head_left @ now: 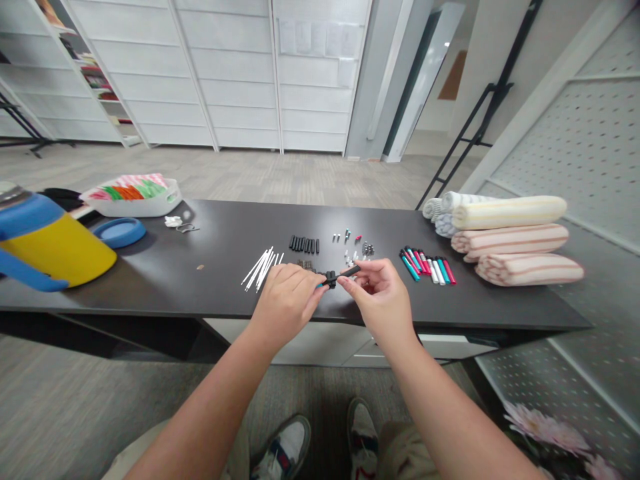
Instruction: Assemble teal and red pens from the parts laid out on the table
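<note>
Close together above the front edge of the dark table, my left hand [284, 297] and my right hand [384, 293] are both closed. A slim black pen part [350, 271] is pinched between my right thumb and fingers and points toward my left hand. At my left fingertips is a small black piece [331, 279] with a bit of blue beside it; its exact kind is unclear. The two black pieces meet or overlap. Thin white refill-like sticks [260, 268] lie left of my left hand. Short black tubes [304, 245] and small spring-like pieces [306, 265] lie beyond it.
Red, teal and white pen-like sticks [427, 267] lie on the table [225, 230] to the right, before rolled towels [520, 237]. Tiny parts [367, 249] lie beyond my right hand. Leftward are a yellow-blue jug [65, 243], a blue lid [120, 233] and a white basket [135, 208].
</note>
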